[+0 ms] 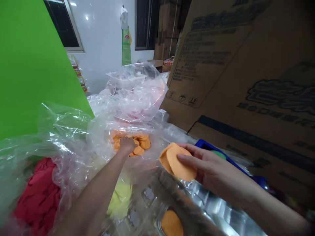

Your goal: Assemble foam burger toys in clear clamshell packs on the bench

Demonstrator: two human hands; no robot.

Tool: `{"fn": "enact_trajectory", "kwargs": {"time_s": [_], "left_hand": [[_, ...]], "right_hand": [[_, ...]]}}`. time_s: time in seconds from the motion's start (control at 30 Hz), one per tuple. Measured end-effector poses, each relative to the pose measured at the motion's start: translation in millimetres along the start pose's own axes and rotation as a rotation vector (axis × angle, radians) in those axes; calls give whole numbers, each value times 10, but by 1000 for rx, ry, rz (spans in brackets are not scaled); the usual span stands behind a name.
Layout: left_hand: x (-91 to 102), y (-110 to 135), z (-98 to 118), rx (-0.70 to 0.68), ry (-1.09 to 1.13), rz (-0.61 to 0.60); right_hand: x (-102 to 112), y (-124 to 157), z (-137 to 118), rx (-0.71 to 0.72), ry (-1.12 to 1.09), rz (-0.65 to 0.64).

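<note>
My right hand (197, 162) pinches a few thin, soft orange discs (180, 164) that lie against each other, thumb on the near face. My left hand (127, 145) reaches down into a clear plastic bag of similar orange discs (145, 143); its fingertips are buried among them, so their grip is hidden. Below, a clear tray (145, 209) with small cups appears blurred, and an orange round piece (171, 223) sits in one of its compartments. Pale yellow pieces (121, 196) lie beside my left forearm.
Red pieces (39, 196) fill a clear bag at the left, below a bright green panel (36, 65). A large cardboard box (221, 82) rises on the right. Crumpled plastic bags (130, 98) are heaped ahead. Near my right forearm are a blue-rimmed container (203, 143) and shiny clear trays (221, 209).
</note>
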State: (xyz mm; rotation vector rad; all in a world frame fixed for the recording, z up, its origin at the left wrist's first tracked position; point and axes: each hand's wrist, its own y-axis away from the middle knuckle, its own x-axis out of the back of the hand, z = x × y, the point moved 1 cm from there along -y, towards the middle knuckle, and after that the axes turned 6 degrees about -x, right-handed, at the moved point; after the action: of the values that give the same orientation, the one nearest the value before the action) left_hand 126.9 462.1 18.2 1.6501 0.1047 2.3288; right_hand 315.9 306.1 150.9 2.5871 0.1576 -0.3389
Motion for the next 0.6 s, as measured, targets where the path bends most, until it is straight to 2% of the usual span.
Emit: {"fn": "enact_trajectory", "kwargs": {"time_s": [0.17,0.23,0.3,0.4,0.5,0.57,0.6], "left_hand": [[11,52,35,-89,225,-26],[97,124,81,-131,382,-40],[242,300,145,-177,549,-69],[523,827,229,-218,786,-120],[762,1569,264,-187,1194,-161],[852,2056,253,-131,1342,-137],[874,2276,234,-105,1348,-100]], "right_hand": [[142,245,319,-10,-85,92],[142,290,438,-31,-168,99],[98,310,541,-59,-240,91],[-35,310,652,-69,-266,34],[-233,326,722,-48,-229,-42],[-409,379,772,-60,-206,-116],[-507,421,803,-63,-195,-149]]}}
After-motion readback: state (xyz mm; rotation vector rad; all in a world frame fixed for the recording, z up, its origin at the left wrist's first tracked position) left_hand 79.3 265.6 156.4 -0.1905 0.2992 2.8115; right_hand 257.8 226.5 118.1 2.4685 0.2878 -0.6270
